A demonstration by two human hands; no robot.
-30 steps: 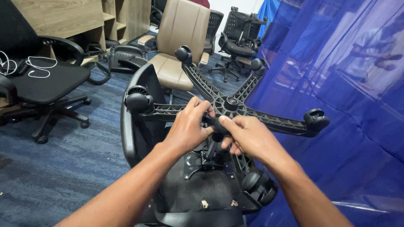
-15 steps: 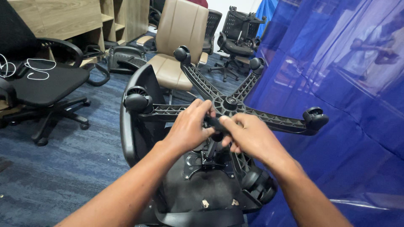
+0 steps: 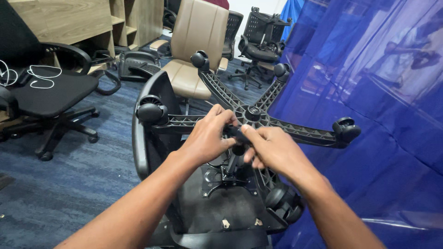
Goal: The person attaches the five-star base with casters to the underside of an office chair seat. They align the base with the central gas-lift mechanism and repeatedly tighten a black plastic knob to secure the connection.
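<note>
Your left hand [image 3: 208, 136] and right hand [image 3: 272, 150] both grip the black part [image 3: 237, 134] beside the 5-arm chair base [image 3: 253, 114].

An upturned black office chair [image 3: 152, 138] lies at centre, its black five-armed plastic wheel base [image 3: 258, 115] uppermost. The left hand [image 3: 207, 138] and right hand [image 3: 272, 150] meet just below the hub. At ten o'clock stands a black mesh chair [image 3: 41, 92]; at twelve, a tan padded chair [image 3: 196, 50]; at three, a blue plastic sheet [image 3: 369, 115].
</note>
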